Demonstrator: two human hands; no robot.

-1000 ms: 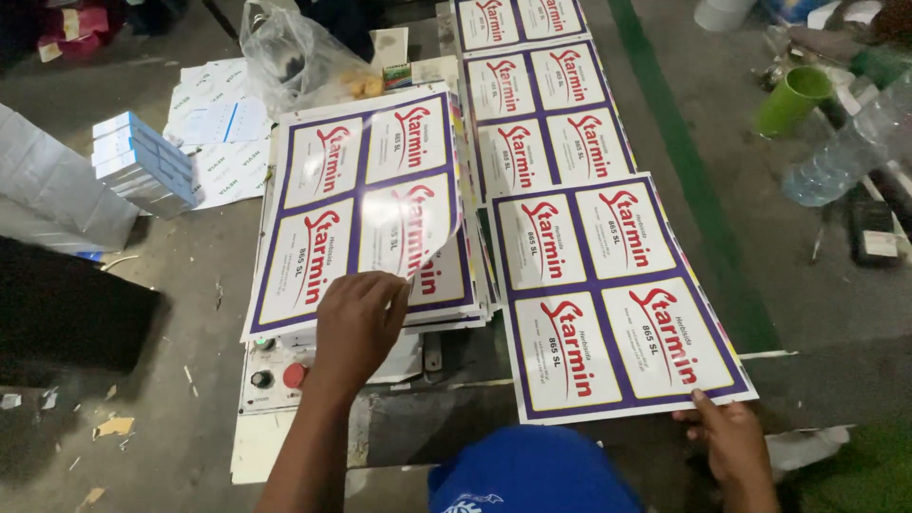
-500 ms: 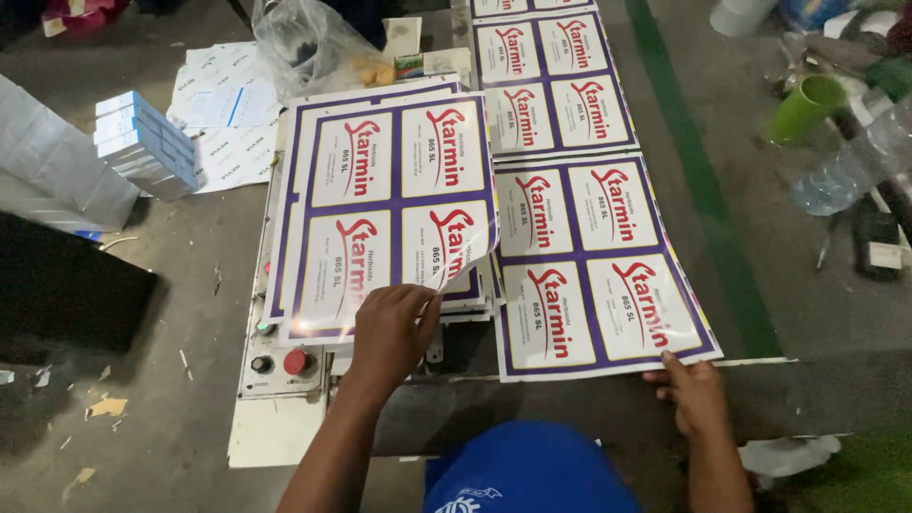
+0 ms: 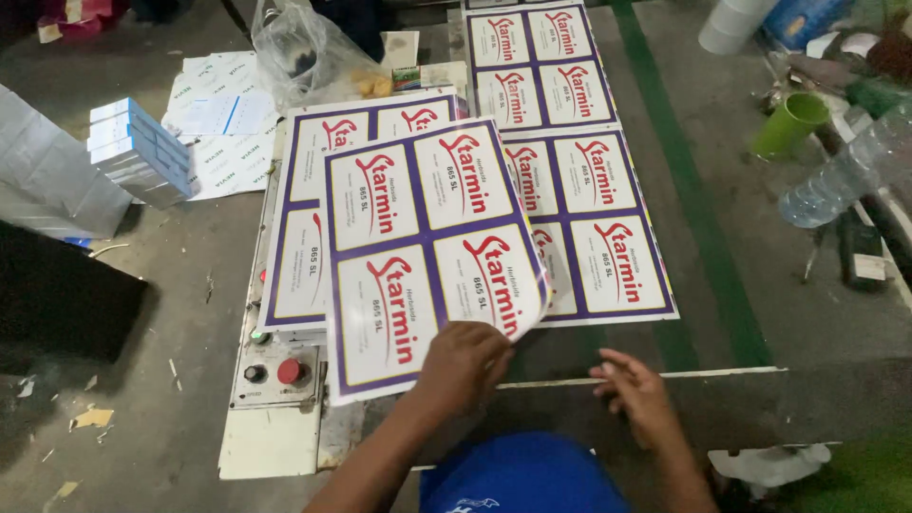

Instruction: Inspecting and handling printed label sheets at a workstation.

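Up close, the left hand [image 3: 463,361] pinches the lifted label sheet [image 3: 432,252], its fingertips hidden underneath; the right hand [image 3: 635,391] hovers, fingers loosely spread, holding nothing.

A label sheet [image 3: 432,252] lies over the stack of sheets [image 3: 304,237] on the machine [image 3: 275,399]. Right of it lie more sheets [image 3: 594,228]. A stack of boxes [image 3: 138,152] sits far left, a cup [image 3: 788,123] far right.

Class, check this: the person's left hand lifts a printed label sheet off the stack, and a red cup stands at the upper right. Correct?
Not quite. In the head view the cup is green, not red. The left hand does lift the printed label sheet off the stack.
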